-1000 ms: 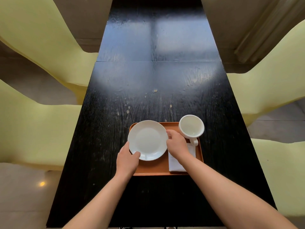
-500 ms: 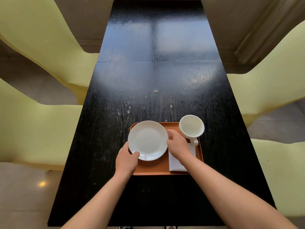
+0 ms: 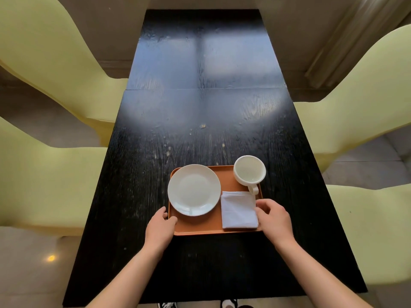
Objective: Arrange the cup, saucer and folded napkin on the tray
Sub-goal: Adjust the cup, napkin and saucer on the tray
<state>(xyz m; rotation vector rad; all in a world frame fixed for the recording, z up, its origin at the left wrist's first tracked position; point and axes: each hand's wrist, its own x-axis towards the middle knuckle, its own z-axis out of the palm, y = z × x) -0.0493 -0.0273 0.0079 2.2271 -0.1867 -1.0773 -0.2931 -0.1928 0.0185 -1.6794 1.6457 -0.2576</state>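
An orange tray [image 3: 200,227] lies on the near part of the black table. A white saucer [image 3: 194,190] rests on its left half. At the tray's far right corner stands a white cup [image 3: 249,170], upright and empty, its handle pointing toward me. A folded white napkin [image 3: 238,209] lies flat in the near right part, just below the cup's handle. My left hand [image 3: 160,227] holds the tray's near left corner with the thumb over the rim. Over at the right edge, my right hand [image 3: 273,218] grips the tray, fingertips beside the napkin.
The long black table [image 3: 200,107] stretches away from me. Pale yellow-green chairs stand close on both sides, such as one on the left [image 3: 44,185] and one on the right [image 3: 373,230]. The table's near edge sits just above my shoes.
Both hands have left the saucer's rim. The right hand moved right to the tray's edge, uncovering the napkin. The left hand dropped to the tray's near left corner.
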